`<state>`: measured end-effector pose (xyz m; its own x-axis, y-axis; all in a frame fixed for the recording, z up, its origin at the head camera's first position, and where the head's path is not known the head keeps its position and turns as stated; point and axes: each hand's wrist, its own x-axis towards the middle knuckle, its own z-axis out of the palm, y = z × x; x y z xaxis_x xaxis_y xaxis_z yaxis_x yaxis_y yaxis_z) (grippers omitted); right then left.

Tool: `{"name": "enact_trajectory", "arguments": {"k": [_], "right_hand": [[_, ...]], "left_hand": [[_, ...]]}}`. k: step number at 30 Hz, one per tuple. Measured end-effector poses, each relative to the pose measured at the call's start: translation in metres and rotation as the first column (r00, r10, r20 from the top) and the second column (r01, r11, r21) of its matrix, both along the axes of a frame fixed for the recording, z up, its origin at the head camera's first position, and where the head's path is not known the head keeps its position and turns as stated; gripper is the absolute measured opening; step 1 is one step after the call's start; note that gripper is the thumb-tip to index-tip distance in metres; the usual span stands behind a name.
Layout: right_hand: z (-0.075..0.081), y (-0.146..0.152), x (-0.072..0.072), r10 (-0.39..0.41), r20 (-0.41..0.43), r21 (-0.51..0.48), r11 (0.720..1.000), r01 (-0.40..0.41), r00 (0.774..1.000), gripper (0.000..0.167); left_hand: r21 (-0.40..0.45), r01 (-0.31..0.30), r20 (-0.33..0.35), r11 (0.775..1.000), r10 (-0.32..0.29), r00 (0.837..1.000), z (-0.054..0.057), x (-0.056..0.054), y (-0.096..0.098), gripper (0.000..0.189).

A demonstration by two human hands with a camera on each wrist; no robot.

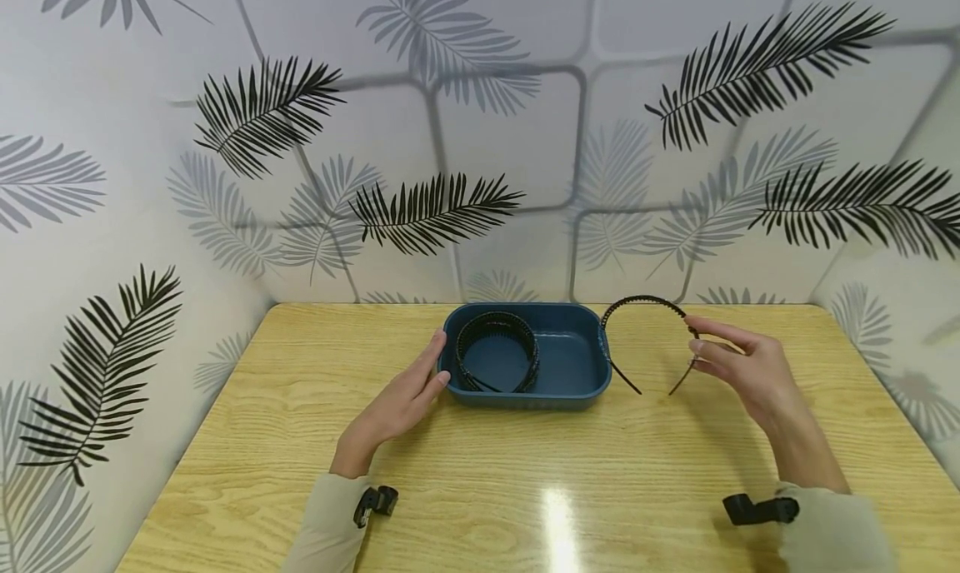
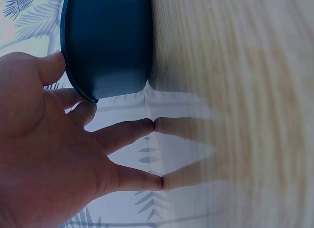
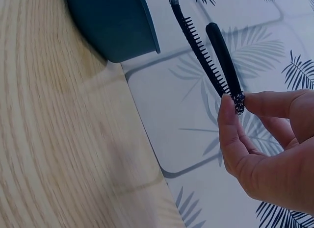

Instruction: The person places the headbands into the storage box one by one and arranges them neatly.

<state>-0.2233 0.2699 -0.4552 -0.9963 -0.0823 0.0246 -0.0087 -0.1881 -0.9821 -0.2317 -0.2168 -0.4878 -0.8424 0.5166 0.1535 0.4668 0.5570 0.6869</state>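
A dark blue rectangular bin (image 1: 525, 401) stands on the table in the head view. Several black headbands (image 1: 534, 361) lie stacked in its left half. My left hand (image 1: 402, 402) touches the bin's left end with thumb and fingers extended; in the left wrist view the thumb is at the rim and the other fingers spread apart. To the right of the bin, my right hand (image 1: 750, 371) pinches one arm of a black toothed headband (image 1: 643, 298) between thumb and fingers. In the right wrist view, this headband (image 3: 196, 46) is off the table, and sparkly beads show near the fingertips.
The light wood-grain table (image 1: 480, 473) reaches back to a wall (image 1: 517, 140) with a leaf pattern. Black wrist mounts (image 1: 757, 510) sit at both sleeves. The bin's right end (image 3: 117, 27) is near the held headband.
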Motion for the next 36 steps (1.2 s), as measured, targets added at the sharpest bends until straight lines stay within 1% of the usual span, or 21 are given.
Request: {"name": "enact_trajectory", "arguments": {"k": [5, 13, 18, 26, 36], "right_hand": [[0.000, -0.010, 0.000, 0.009, 0.000, 0.007, 1.000, -0.009, 1.000, 0.035], [-0.002, -0.026, 0.000, 0.032, -0.005, 0.040, 0.999, -0.032, 0.999, 0.041], [-0.003, -0.035, 0.000, 0.035, -0.007, 0.040, 0.999, -0.035, 0.999, 0.039], [-0.006, -0.049, -0.001, 0.048, -0.028, 0.062, 0.997, -0.046, 0.998, 0.041], [-0.013, -0.063, -0.002, 0.046, -0.022, 0.062, 0.997, -0.044, 0.999, 0.041]], "left_hand": [[-0.005, -0.002, -0.002, 1.000, 0.002, 1.000, 0.001, 0.000, 0.000, 0.064], [-0.005, -0.002, 0.000, 1.000, 0.002, 1.000, 0.001, 0.001, 0.000, 0.064], [-0.005, -0.002, 0.004, 1.000, 0.002, 1.000, 0.001, 0.001, 0.000, 0.064], [0.000, 0.000, 0.004, 1.000, 0.000, 1.000, 0.000, 0.000, -0.001, 0.065], [-0.006, -0.005, 0.004, 1.000, 0.005, 1.000, 0.000, 0.001, 0.000, 0.065]]}}
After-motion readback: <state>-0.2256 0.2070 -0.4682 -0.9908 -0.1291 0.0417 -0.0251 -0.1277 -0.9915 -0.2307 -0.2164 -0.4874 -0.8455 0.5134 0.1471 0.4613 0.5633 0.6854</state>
